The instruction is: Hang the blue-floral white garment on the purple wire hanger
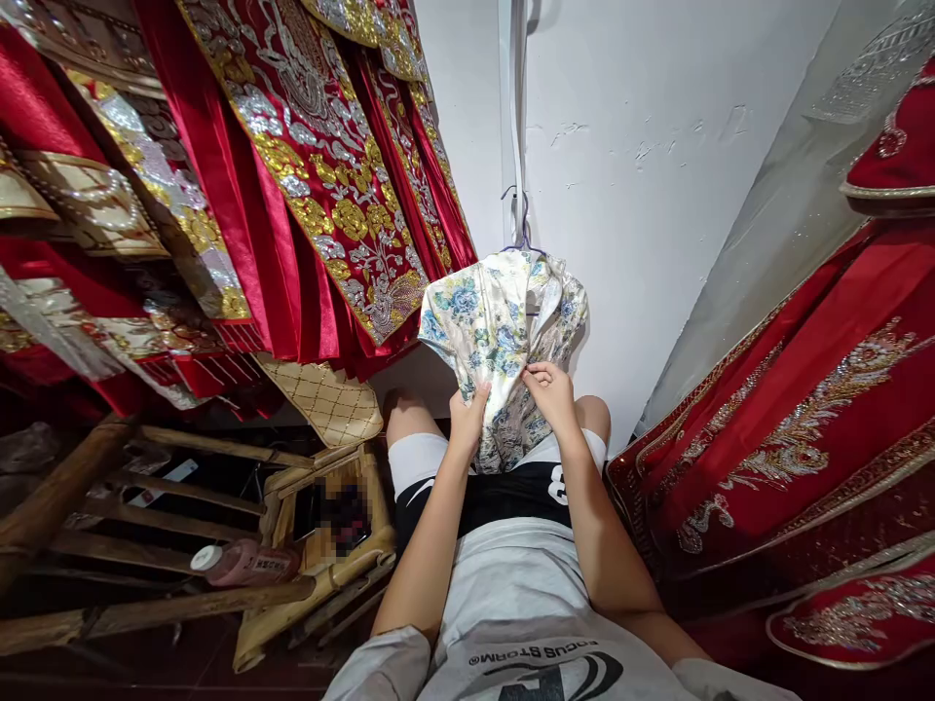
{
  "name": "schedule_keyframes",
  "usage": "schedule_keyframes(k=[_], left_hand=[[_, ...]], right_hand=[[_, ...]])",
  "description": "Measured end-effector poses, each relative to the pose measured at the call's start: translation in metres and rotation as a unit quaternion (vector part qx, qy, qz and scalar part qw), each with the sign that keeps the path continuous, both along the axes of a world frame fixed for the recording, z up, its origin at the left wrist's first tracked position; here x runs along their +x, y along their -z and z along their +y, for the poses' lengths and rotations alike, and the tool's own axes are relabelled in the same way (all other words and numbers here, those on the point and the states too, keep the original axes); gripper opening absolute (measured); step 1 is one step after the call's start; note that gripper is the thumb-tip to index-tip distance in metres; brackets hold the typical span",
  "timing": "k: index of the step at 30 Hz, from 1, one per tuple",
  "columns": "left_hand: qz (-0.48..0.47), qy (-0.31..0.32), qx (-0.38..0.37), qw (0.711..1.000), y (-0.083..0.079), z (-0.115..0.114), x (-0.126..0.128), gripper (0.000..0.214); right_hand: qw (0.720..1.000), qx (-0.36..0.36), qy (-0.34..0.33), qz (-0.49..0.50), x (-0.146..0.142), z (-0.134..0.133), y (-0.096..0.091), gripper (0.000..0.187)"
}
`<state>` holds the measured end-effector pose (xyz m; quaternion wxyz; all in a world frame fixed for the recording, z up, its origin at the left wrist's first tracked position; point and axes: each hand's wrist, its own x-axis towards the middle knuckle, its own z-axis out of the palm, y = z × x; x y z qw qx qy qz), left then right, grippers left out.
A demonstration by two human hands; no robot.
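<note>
A short-sleeved floral shirt (474, 326), cream with blue flowers, hangs in front of me on a purple hanger (524, 243). Its front is partly parted near the collar, and the lower end falls between my knees. My left hand (468, 417) is closed on the cloth at the left, thumb on top and the other fingers mostly hidden. At the front edge of the shirt, my right hand (553, 392) pinches the fabric between thumb and fingertips. Any small fastener there is too small to make out.
Red embroidered costumes (351, 195) hang close on the left, and more red garments (796, 438) on the right. A white wall (643, 175) stands ahead. At lower left are a bamboo chair (168, 608), a pink bottle (248, 563) and a small bamboo stool (292, 584).
</note>
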<state>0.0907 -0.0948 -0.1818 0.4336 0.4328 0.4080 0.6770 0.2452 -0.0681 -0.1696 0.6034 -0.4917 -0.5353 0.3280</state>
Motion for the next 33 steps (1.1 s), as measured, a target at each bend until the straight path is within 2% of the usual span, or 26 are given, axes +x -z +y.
schedule_keyframes(k=[7, 11, 16, 20, 26, 30, 33], left_hand=[[0.017, 0.021, 0.002, 1.000, -0.004, -0.005, 0.001, 0.044], [0.009, 0.029, 0.003, 1.000, -0.006, -0.007, 0.000, 0.045], [0.009, 0.030, 0.006, 1.000, -0.004, -0.007, -0.003, 0.046], [0.030, 0.037, -0.006, 0.999, -0.008, -0.008, -0.009, 0.042], [0.115, -0.019, 0.019, 0.993, -0.014, -0.006, -0.026, 0.044], [0.171, -0.038, 0.054, 0.983, -0.009, -0.001, -0.035, 0.044], [0.187, -0.039, 0.048, 0.980, -0.003, 0.003, -0.038, 0.042]], right_hand=[[0.999, 0.022, 0.003, 0.023, 0.001, -0.003, -0.004, 0.032], [0.999, 0.027, -0.018, 0.029, 0.000, -0.002, -0.005, 0.028], [0.996, -0.005, -0.066, 0.057, -0.002, 0.001, -0.004, 0.023], [0.992, -0.041, -0.100, 0.061, 0.002, -0.001, -0.007, 0.021], [0.990, -0.048, -0.131, 0.004, 0.015, -0.017, -0.020, 0.019], [0.989, -0.055, -0.131, -0.044, 0.019, -0.025, -0.023, 0.020], [0.988, -0.051, -0.130, -0.067, 0.022, -0.027, -0.025, 0.022]])
